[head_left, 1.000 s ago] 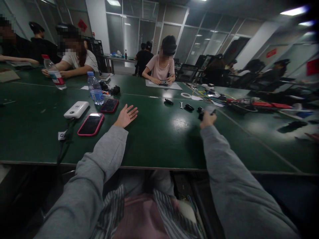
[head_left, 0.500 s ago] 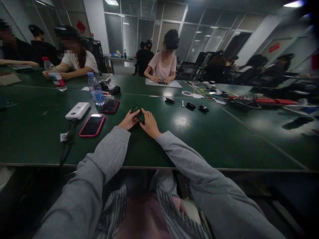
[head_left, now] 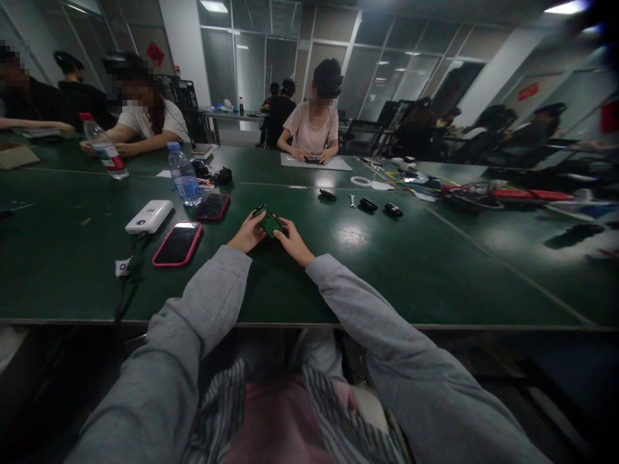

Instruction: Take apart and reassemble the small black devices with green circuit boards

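Note:
A small green circuit board (head_left: 269, 222) is held tilted just above the table, between both hands. My left hand (head_left: 247, 233) grips its left side, thumb on the face. On the lower right, my right hand (head_left: 293, 242) holds the board's edge with the thumb on top and the other fingers behind it. Most of the board's face shows, with small light marks on it. To the left of my left hand lie a phone in a pink case (head_left: 177, 244) and a second dark phone with a red edge (head_left: 213, 207).
A white power bank (head_left: 149, 216) with a cable and a water bottle (head_left: 184, 175) stand left. Beyond my right hand lie a small wrench (head_left: 352, 201) and several black objects (head_left: 368, 204). Tangled wires (head_left: 435, 183) lie far right. A person (head_left: 312, 122) sits opposite at a grey mat.
My right hand has shifted from covering the board's face to its lower right edge, so more of the board shows. The left hand keeps its hold. The view has shifted slightly.

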`<action>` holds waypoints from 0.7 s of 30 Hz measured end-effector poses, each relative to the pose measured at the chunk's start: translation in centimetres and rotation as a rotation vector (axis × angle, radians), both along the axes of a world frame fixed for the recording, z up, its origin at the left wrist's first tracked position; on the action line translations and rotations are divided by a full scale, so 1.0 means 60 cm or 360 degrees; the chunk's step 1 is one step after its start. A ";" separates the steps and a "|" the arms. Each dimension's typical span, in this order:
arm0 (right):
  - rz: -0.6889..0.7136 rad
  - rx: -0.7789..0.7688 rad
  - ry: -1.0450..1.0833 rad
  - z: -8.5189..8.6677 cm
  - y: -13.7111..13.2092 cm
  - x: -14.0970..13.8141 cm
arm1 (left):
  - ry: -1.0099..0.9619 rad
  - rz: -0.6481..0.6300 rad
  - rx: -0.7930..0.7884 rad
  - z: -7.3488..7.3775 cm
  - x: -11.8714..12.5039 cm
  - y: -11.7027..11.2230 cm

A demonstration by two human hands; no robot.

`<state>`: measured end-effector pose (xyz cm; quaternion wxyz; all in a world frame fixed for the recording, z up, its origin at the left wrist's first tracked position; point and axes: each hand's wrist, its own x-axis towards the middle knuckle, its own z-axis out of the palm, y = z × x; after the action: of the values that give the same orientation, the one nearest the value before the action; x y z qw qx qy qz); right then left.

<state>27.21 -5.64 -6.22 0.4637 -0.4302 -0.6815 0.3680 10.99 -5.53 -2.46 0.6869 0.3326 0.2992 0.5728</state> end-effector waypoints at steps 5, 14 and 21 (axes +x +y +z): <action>0.0104 0.0095 0.0053 -0.005 0.007 -0.001 | -0.0005 0.0021 -0.0014 0.000 -0.002 0.001; 0.0114 0.0105 0.0067 -0.004 0.007 -0.002 | -0.0007 -0.0009 -0.0016 -0.005 -0.006 0.005; 0.0112 0.0088 0.0092 -0.001 0.003 -0.002 | 0.0014 0.0007 0.0015 -0.005 -0.005 0.004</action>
<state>27.08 -5.47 -6.28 0.4817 -0.3821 -0.6925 0.3774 10.66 -5.30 -2.73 0.6828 0.3377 0.3001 0.5741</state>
